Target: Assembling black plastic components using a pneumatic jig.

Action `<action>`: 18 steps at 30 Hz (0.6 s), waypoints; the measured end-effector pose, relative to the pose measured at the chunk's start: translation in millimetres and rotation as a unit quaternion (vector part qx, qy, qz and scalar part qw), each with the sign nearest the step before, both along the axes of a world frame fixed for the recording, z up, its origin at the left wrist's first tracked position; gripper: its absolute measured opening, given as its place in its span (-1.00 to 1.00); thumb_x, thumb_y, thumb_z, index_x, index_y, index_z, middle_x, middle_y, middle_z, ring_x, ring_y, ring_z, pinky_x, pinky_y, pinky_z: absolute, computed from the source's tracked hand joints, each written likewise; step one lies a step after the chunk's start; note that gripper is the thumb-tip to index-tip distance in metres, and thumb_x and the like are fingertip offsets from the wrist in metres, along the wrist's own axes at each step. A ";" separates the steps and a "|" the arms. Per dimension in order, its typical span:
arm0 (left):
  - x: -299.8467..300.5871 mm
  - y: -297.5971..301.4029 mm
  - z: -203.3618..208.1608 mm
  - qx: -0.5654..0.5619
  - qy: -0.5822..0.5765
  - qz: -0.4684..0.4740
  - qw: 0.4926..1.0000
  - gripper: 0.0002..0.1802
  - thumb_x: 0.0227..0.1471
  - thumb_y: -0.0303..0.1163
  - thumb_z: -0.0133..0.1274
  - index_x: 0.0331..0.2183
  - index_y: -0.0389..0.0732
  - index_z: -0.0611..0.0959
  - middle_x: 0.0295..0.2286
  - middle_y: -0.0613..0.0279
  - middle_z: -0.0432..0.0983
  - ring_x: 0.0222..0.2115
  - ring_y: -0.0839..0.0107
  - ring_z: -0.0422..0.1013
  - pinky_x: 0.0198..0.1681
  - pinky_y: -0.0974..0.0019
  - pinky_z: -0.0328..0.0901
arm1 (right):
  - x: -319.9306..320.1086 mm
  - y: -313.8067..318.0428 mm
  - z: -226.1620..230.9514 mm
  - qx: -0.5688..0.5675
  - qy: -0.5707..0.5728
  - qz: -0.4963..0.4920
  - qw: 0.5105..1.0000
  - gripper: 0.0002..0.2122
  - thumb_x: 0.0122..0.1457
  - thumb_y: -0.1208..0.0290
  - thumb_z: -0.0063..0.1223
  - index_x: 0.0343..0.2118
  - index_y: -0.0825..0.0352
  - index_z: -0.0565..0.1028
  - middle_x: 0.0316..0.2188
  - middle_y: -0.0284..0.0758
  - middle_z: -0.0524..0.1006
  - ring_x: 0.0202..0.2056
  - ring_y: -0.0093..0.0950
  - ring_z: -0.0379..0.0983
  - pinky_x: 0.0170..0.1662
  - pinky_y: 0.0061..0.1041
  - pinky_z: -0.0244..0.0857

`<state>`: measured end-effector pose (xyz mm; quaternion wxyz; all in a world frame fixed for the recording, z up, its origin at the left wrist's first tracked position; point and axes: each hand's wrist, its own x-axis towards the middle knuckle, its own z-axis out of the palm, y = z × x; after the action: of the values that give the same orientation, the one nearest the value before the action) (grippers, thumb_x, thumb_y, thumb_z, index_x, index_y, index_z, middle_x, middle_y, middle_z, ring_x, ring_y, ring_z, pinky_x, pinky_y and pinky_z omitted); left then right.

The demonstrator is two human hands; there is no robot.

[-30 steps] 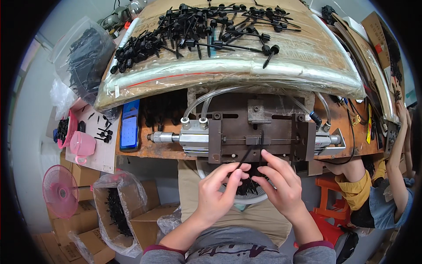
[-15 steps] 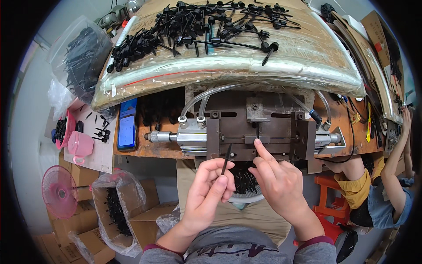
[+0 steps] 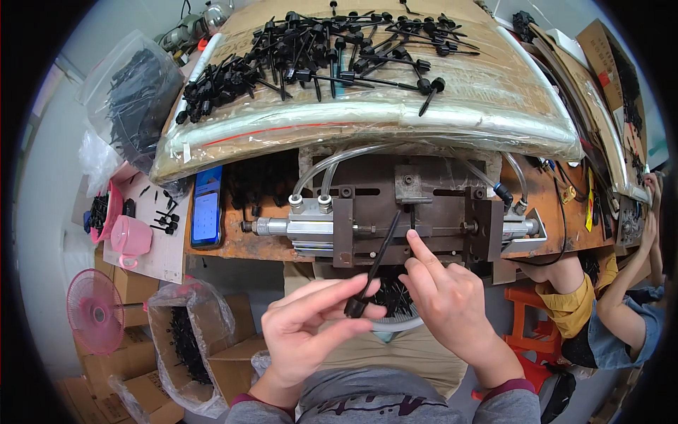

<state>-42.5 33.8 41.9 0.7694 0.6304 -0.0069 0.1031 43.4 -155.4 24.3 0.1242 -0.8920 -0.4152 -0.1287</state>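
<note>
My left hand pinches a slim black knobbed rod near its knob, between thumb and fingers. The rod slants up and away, its tip in front of the dark metal fixture. My right hand has its index finger stretched out, with the fingertip at a small black piece standing in the middle of the fixture. Its other fingers are curled, and I see nothing held in them. Silver air cylinders, a left one and a right one, flank the fixture. Below my hands sits a pale basket of black rods.
Black knobbed rods lie heaped on a plastic-wrapped cardboard surface beyond the fixture. A phone, a pink cup and a pink fan are at left. Clear air hoses arch over the fixture. Another person's arm is at right.
My left hand has moved down and left and turned the rod, so its knob and longer shaft now show. My right index finger stays at the fixture's middle.
</note>
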 end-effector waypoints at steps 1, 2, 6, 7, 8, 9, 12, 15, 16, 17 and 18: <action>-1.1 4.7 -0.3 0.023 -0.014 -0.006 1.000 -0.55 -0.13 -0.71 0.24 -0.10 -0.46 0.59 -0.07 -0.16 0.45 -0.13 0.17 0.51 -0.08 0.28 0.47 | 1.6 -2.0 4.4 -0.009 0.005 0.000 1.000 -0.81 -0.07 0.48 0.15 -0.33 0.36 0.50 -0.09 -0.14 0.55 -0.66 -0.54 0.38 -0.51 -0.59 0.29; -3.2 8.5 -4.1 0.105 -0.015 0.039 0.994 -0.56 -0.26 -0.68 0.34 -0.20 -0.40 0.66 -0.08 -0.08 0.47 -0.23 0.30 0.53 -0.20 0.38 0.50 | 7.3 -3.6 12.0 0.025 0.027 0.015 0.999 -0.79 -0.05 0.45 0.19 -0.31 0.34 0.50 -0.12 -0.18 0.56 -0.64 -0.51 0.41 -0.50 -0.56 0.32; 2.5 6.1 -9.2 0.158 -0.065 0.083 0.982 -0.57 -0.29 -0.66 0.36 -0.23 -0.33 0.68 -0.12 -0.04 0.50 -0.31 0.38 0.52 -0.28 0.39 0.50 | 59.8 1.7 45.0 0.190 -0.089 0.035 0.977 -0.75 -0.02 0.50 0.24 -0.25 0.36 0.50 -0.30 -0.21 0.58 -0.47 -0.29 0.51 -0.44 -0.42 0.38; 6.4 3.6 -9.6 0.183 -0.060 0.081 0.978 -0.58 -0.30 -0.67 0.36 -0.25 -0.34 0.68 -0.14 -0.05 0.50 -0.31 0.36 0.53 -0.27 0.38 0.52 | 75.1 6.2 58.6 0.204 -0.106 0.013 0.973 -0.81 0.01 0.55 0.18 -0.27 0.35 0.50 -0.36 -0.21 0.57 -0.46 -0.24 0.50 -0.40 -0.39 0.39; 11.4 0.2 -10.5 0.206 -0.057 0.076 0.974 -0.59 -0.32 -0.68 0.36 -0.28 -0.35 0.68 -0.16 -0.06 0.50 -0.31 0.34 0.53 -0.26 0.36 0.53 | 88.9 6.7 70.7 0.146 -0.126 -0.042 0.980 -0.81 0.02 0.58 0.13 -0.26 0.33 0.49 -0.38 -0.24 0.55 -0.40 -0.22 0.51 -0.35 -0.37 0.40; 14.9 -3.7 -12.5 0.247 -0.079 0.074 0.963 -0.60 -0.32 -0.67 0.36 -0.29 -0.34 0.68 -0.14 -0.07 0.50 -0.31 0.35 0.54 -0.26 0.36 0.52 | 113.3 9.8 76.3 0.141 -0.166 -0.029 0.976 -0.74 0.04 0.56 0.15 -0.16 0.30 0.52 -0.26 -0.30 0.58 -0.52 -0.42 0.42 -0.39 -0.49 0.35; 26.5 -17.5 -25.2 0.354 -0.151 0.058 0.921 -0.65 -0.28 -0.61 0.33 -0.30 -0.34 0.68 -0.03 -0.06 0.48 -0.32 0.33 0.56 -0.25 0.32 0.45 | 174.0 19.9 88.8 0.024 -0.245 0.000 0.969 -0.48 -0.05 0.65 0.11 0.06 0.25 0.38 0.04 -0.31 0.46 -0.04 -0.35 0.46 -0.08 -0.39 0.40; 33.5 -28.1 -32.1 0.423 -0.167 0.056 0.889 -0.69 -0.24 -0.58 0.31 -0.31 -0.31 0.68 -0.02 -0.04 0.48 -0.29 0.29 0.55 -0.23 0.33 0.44 | 213.6 51.4 77.7 -0.029 -0.255 0.056 0.965 -0.63 -0.03 0.69 0.05 -0.09 0.30 0.42 -0.09 -0.32 0.50 -0.13 -0.28 0.50 -0.09 -0.37 0.43; 35.4 -31.5 -34.2 0.439 -0.166 0.055 0.881 -0.71 -0.21 -0.54 0.29 -0.31 -0.30 0.66 -0.01 0.00 0.47 -0.29 0.24 0.53 -0.21 0.33 0.43 | 220.4 59.4 77.5 -0.049 -0.250 0.074 0.964 -0.62 -0.02 0.69 0.05 -0.08 0.30 0.42 -0.09 -0.31 0.51 -0.12 -0.29 0.50 -0.09 -0.38 0.43; 37.1 -33.6 -35.8 0.456 -0.164 0.054 0.873 -0.71 -0.21 -0.54 0.28 -0.31 -0.30 0.65 -0.01 0.00 0.47 -0.29 0.23 0.53 -0.21 0.32 0.43 | 223.4 69.2 77.0 -0.068 -0.245 0.093 0.963 -0.62 -0.01 0.69 0.05 -0.08 0.30 0.42 -0.10 -0.31 0.51 -0.11 -0.30 0.50 -0.10 -0.38 0.44; 39.0 -35.8 -36.9 0.472 -0.163 0.052 0.865 -0.71 -0.20 -0.54 0.28 -0.31 -0.31 0.65 -0.01 0.01 0.48 -0.28 0.22 0.53 -0.21 0.32 0.43 | 220.3 80.1 83.8 -0.133 -0.203 0.070 0.968 -0.54 -0.04 0.72 0.05 -0.01 0.27 0.38 -0.07 -0.31 0.49 -0.08 -0.29 0.48 -0.08 -0.37 0.43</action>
<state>-3.5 -2.0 5.0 0.3615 0.8918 -0.1473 0.2288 263.7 -75.3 108.1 -0.0736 -0.8241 -0.5067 -0.2422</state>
